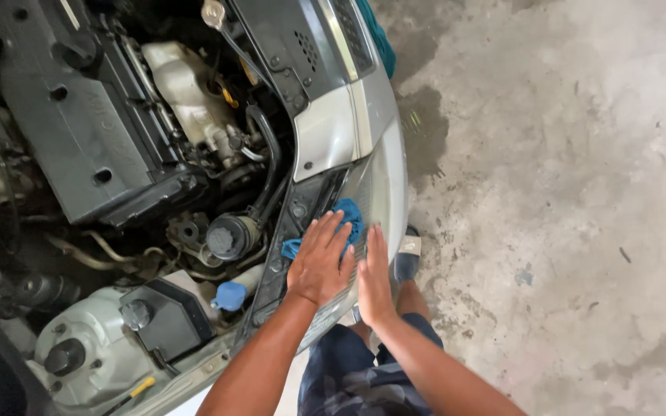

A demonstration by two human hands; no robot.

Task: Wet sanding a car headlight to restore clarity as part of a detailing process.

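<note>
Concrete floor [564,192] lies beside the open engine bay. Your left hand [319,262] presses a blue cloth [346,219] flat on the headlight [383,192]; right hand [374,276] rests open alongside. You seem mid-wipe; next, sweep firmly across.

blue cloth [346,218], silver bumper [385,185], blk engine cover [79,115], camo shorts [348,377]

Black engine cover [79,115] at ten o'clock. White fluid tank [183,81] at eleven, above black round cap [221,239]. Blue cap [231,295] at seven. Stained concrete floor [564,192] at three. Sandal [408,254] near centre.
</note>
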